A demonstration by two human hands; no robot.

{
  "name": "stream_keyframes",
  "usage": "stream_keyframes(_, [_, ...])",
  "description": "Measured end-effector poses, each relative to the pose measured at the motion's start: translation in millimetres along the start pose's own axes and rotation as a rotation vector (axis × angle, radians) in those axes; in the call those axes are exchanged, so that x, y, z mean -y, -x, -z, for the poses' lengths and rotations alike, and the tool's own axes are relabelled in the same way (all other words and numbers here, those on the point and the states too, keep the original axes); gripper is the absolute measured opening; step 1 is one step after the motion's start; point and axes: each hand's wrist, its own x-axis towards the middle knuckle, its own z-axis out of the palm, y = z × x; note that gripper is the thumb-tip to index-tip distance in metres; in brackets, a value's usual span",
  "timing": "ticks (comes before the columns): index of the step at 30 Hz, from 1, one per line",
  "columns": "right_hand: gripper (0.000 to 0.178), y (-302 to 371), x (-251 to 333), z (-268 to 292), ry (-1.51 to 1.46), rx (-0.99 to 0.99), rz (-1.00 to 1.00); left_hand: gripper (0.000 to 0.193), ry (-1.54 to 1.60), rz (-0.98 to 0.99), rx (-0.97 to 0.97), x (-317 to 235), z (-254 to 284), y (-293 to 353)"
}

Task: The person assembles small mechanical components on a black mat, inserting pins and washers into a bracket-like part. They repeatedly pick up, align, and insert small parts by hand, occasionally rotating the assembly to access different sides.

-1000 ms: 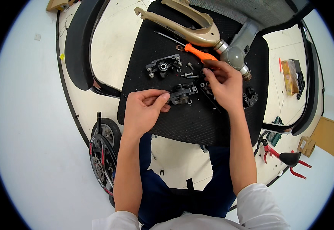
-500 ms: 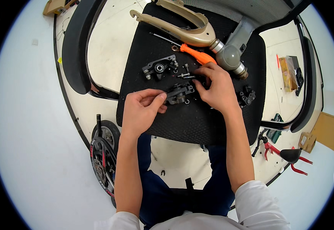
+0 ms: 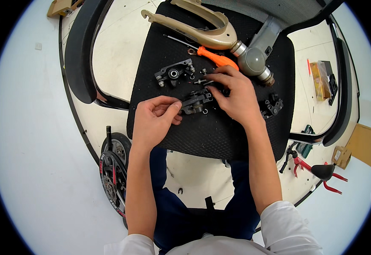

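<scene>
My left hand (image 3: pixel 156 119) pinches the near-left end of a black brake caliper (image 3: pixel 197 102) between thumb and fingers; it lies low over the chair seat. My right hand (image 3: pixel 235 93) is at the caliper's far-right end, thumb and index finger apart around a few small bolts (image 3: pixel 200 81). I cannot tell whether its fingertips touch them. A second black brake caliper (image 3: pixel 174 73) with silver bolts rests further left. The orange-handled screwdriver (image 3: pixel 216 58) lies just beyond my right hand. A small C-shaped clip (image 3: pixel 205 111) sits beside the near caliper.
A beige bicycle fork (image 3: pixel 213 38) lies at the back of the black chair seat (image 3: pixel 219 140). More black parts (image 3: pixel 272 106) are right of my right wrist. Armrests (image 3: pixel 82 55) flank the seat. A bicycle wheel (image 3: pixel 119 148) and a red frame (image 3: pixel 302 163) stand on the floor.
My right hand has moved slightly left, its index finger reaching further over the small bolts. My left hand keeps its hold on the caliper. The view has shifted a little.
</scene>
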Motion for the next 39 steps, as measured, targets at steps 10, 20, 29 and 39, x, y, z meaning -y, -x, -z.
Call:
stream_keyframes(10, [0.019, -4.3, 0.9, -15.2, 0.051, -0.043, 0.056, 0.020, 0.048, 0.022, 0.009, -4.4, 8.5, 2.6])
stream_keyframes(20, [0.018, -7.1, 10.3, -0.1, -0.018, 0.108, -0.129, 0.016, -0.053, -0.024, -0.050, -3.8, 7.2, 4.4])
stream_keyframes(29, [0.019, -2.6, 5.2, 0.0, -0.100, 0.004, -0.073, 0.010, -0.286, -0.318, -0.217, -3.3, -2.1, 4.8])
stream_keyframes(39, [0.022, -0.8, 3.6, 3.7, -0.478, 0.005, -0.273, 0.010, -0.326, -0.325, -0.204, -7.1, -9.4, 5.5])
